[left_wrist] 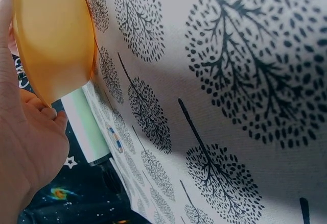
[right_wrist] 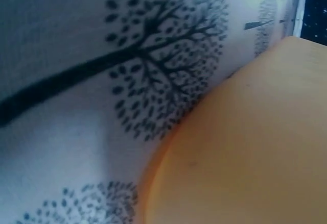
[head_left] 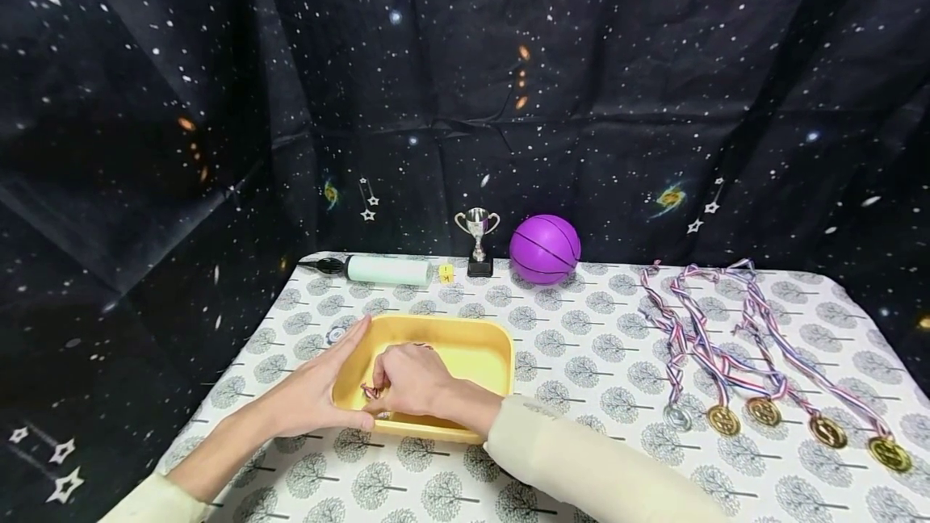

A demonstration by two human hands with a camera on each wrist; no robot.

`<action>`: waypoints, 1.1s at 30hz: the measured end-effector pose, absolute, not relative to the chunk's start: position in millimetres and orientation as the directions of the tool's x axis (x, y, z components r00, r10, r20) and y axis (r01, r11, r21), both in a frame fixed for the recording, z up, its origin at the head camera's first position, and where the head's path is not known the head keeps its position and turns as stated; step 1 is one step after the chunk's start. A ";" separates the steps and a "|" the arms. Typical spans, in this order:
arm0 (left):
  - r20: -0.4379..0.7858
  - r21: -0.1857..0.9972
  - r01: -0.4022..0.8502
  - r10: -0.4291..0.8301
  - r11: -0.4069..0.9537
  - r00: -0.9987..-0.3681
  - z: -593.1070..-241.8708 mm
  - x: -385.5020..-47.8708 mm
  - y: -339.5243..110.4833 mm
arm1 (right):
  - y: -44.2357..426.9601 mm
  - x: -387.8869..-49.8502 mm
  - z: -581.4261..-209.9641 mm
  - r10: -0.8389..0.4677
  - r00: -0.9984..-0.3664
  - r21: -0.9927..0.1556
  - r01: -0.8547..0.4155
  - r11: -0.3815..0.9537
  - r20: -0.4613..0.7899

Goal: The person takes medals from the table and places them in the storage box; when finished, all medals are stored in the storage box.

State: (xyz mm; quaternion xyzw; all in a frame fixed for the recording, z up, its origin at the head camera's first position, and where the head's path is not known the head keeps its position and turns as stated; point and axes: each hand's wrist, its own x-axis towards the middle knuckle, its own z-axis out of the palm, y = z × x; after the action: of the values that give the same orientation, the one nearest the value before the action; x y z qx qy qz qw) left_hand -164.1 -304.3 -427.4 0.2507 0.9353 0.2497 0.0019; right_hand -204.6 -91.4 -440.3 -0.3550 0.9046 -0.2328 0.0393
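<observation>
A yellow plastic bin (head_left: 465, 329) sits on the cloth-covered table. My left hand (head_left: 316, 394) grips its left end, thumb at the front rim and fingers towards the back. In the left wrist view, that hand lies against the bin's wall (left_wrist: 56, 35). My right hand (head_left: 414, 378) reaches down inside the bin with curled fingers. At its fingertips is a red, white and blue striped ribbon (head_left: 370, 391), pinched near the bin's left side; what hangs from it is mostly hidden. The right wrist view shows only the bin's wall (right_wrist: 245, 147) and tablecloth.
Several medals on striped ribbons (head_left: 722, 420) lie at the right. Along the back stand a silver trophy cup (head_left: 477, 224) and a purple ball (head_left: 545, 250), beside a yellow cube (head_left: 446, 273) and a pale green pump (head_left: 388, 269). A blue-and-white disc (head_left: 336, 335) lies left of the bin.
</observation>
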 end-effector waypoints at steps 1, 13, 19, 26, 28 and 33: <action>0.121 0.470 0.466 0.468 0.750 -0.875 -427.5 -164.1 -304.4 | -91.7 -205.0 -441.4 -0.659 -0.745 -0.446 -0.625 0.640 0.097; 0.110 0.478 0.460 0.469 0.748 -0.876 -427.4 -166.0 -304.0 | -71.0 -215.6 -427.7 -0.768 -0.638 -0.508 -0.680 0.528 0.056; 0.099 0.481 0.443 0.456 0.756 -0.885 -428.5 -165.0 -306.0 | -69.8 -213.0 -433.0 -0.829 -0.559 -0.347 -0.778 0.523 0.005; 0.089 0.482 0.432 0.448 0.762 -0.890 -427.5 -164.3 -305.6 | -77.3 -206.2 -439.0 -0.797 -0.603 -0.348 -0.754 0.557 0.033; 0.086 0.479 0.430 0.446 0.766 -0.891 -427.2 -164.2 -305.4 | -79.5 -205.8 -439.9 -0.794 -0.607 -0.341 -0.753 0.562 0.033; 0.084 0.474 0.432 0.449 0.767 -0.890 -427.6 -164.3 -305.2 | -84.5 -204.9 -442.4 -0.782 -0.621 -0.315 -0.751 0.580 0.039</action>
State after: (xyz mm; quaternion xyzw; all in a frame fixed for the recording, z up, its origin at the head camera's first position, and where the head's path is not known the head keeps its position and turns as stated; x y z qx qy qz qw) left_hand -164.3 -305.2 -427.6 0.2343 0.9399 0.2480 0.0170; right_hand -204.9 -84.5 -442.4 -0.4320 0.8874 -0.1524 0.0520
